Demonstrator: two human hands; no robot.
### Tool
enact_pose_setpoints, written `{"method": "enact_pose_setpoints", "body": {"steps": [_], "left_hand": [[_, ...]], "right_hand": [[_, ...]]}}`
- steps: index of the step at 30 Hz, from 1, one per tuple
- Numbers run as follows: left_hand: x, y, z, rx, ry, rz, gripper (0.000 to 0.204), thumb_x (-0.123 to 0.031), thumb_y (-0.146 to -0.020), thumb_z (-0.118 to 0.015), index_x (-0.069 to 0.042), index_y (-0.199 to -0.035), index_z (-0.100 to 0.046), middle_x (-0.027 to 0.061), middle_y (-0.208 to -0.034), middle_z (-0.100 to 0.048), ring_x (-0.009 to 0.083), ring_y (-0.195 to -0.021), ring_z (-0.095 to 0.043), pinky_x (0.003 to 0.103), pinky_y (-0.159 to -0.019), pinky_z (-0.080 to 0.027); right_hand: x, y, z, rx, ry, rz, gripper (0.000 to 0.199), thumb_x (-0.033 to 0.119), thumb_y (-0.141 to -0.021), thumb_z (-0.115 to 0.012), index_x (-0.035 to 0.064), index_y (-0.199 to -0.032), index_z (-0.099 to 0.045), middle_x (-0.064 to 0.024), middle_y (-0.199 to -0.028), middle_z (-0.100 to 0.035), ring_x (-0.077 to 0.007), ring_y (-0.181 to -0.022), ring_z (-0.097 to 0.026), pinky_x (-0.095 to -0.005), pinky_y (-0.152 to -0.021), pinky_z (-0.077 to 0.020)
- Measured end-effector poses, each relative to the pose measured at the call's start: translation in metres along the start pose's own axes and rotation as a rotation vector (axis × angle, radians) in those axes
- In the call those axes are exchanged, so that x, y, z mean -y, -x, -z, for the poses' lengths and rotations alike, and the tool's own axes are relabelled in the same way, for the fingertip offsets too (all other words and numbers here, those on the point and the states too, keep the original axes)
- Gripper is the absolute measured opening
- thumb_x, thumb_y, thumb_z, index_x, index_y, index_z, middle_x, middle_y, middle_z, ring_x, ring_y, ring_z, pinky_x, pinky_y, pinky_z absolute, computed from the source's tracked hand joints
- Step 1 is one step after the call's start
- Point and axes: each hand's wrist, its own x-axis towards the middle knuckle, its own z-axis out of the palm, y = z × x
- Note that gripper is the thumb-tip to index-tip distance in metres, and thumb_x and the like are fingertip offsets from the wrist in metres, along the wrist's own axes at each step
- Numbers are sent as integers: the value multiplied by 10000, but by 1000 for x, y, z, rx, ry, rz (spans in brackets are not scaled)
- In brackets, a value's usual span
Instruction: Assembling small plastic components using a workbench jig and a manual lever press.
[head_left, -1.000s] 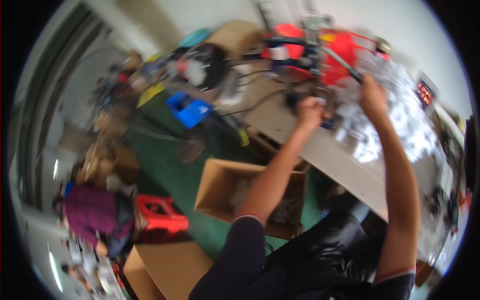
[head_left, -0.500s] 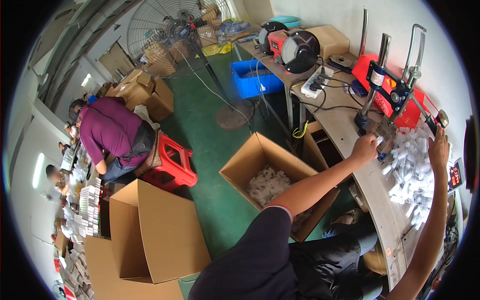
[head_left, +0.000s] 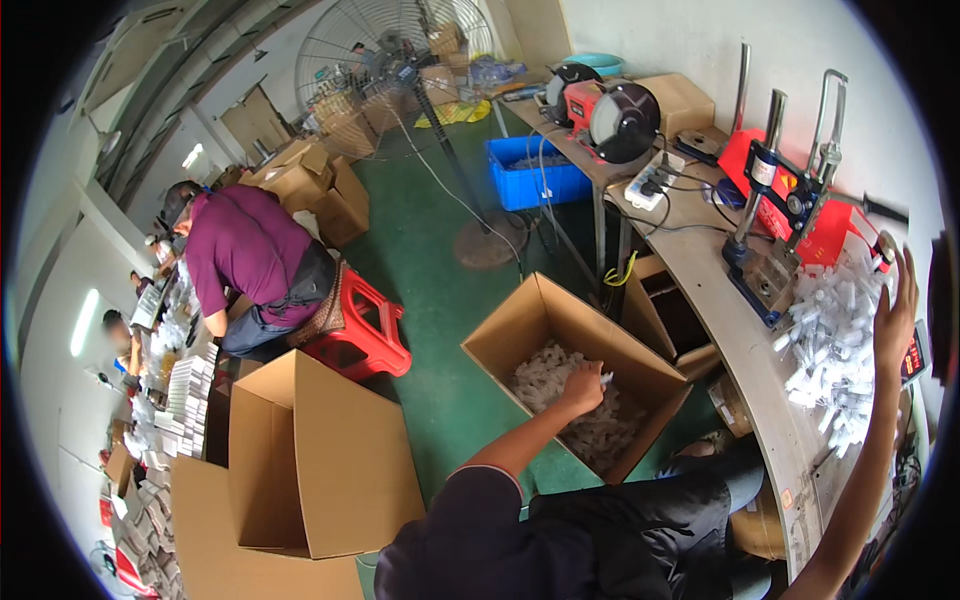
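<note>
My left hand (head_left: 583, 388) is inside an open cardboard carton (head_left: 640, 420), closed on a small whitish plastic piece (head_left: 606, 380) whose end shows beyond the fingers. Under it lies a heap of similar white plastic pieces (head_left: 545, 372). On the bench, my right hand (head_left: 895, 318) reaches up with its fingers stretched out, beside the round knob (head_left: 885, 247) of a hand press (head_left: 765, 190); whether it touches the knob I cannot tell. A pile of clear plastic pieces (head_left: 835, 350) lies between the press and my right forearm. The press's metal fixture (head_left: 768, 280) stands left of that pile.
A bench grinder (head_left: 610, 115) and a power strip (head_left: 652, 183) with cables share the bench (head_left: 715, 280). A blue bin (head_left: 535, 180), a floor fan (head_left: 400, 75) and an empty carton (head_left: 350, 460) stand around. Someone in a purple shirt (head_left: 250, 235) sits on a red stool (head_left: 362, 320).
My left hand has moved from the press fixture down and left into the carton. My right hand has come off the knob area slightly, its fingers now straightened. The view has shifted a little.
</note>
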Motion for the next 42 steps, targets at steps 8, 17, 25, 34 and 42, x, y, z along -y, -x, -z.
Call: {"method": "enact_pose_setpoints", "body": {"steps": [8, 17, 25, 34, 42], "left_hand": [[-41, 18, -4, 51, 202, -65, 280, -113, -860, -685, -22, -1124, -665, 209, -1115, -661, 396, -1098, -619, 487, -950, -505], [-76, 16, -2, 225, 594, -183, 235, -165, -997, -625, -9, -1153, -706, 122, -984, -746, 253, -909, -710, 388, -827, -555], [-299, 4, 38, 250, 747, -683, 184, -65, -1008, -626, -23, -1171, -701, 61, -953, -725, 120, -782, -676, 251, -698, -545], [-426, -47, -15, 140, 177, -894, 236, -180, -926, -715, -69, -1132, -682, 126, -992, -707, 347, -899, -690, 463, -777, -537], [-396, -49, -36, 192, 581, -647, 167, -111, -951, -676, -33, -1097, -698, 84, -842, -695, 204, -658, -654, 388, -627, -544]], "right_hand": [[4, 198, 90, 4, -332, -504, 277, 103, -1059, -560, 22, -1309, -650, -83, -1214, -720, -156, -1045, -675, -273, -802, -515], [57, 280, 137, 131, -335, -893, 150, 79, -905, -662, 25, -1030, -725, -177, -886, -725, -219, -784, -715, -349, -742, -551], [62, 295, 157, 73, -272, -906, 146, 104, -907, -681, 39, -1034, -714, -179, -902, -742, -341, -842, -732, -395, -755, -569], [55, 302, 154, -38, -478, -1086, 159, 75, -951, -653, -44, -1045, -700, -103, -845, -729, -121, -775, -670, -291, -714, -528], [53, 301, 155, -25, -503, -1120, 168, 95, -924, -682, -28, -1035, -714, -182, -909, -756, -252, -817, -742, -343, -760, -561]]}}
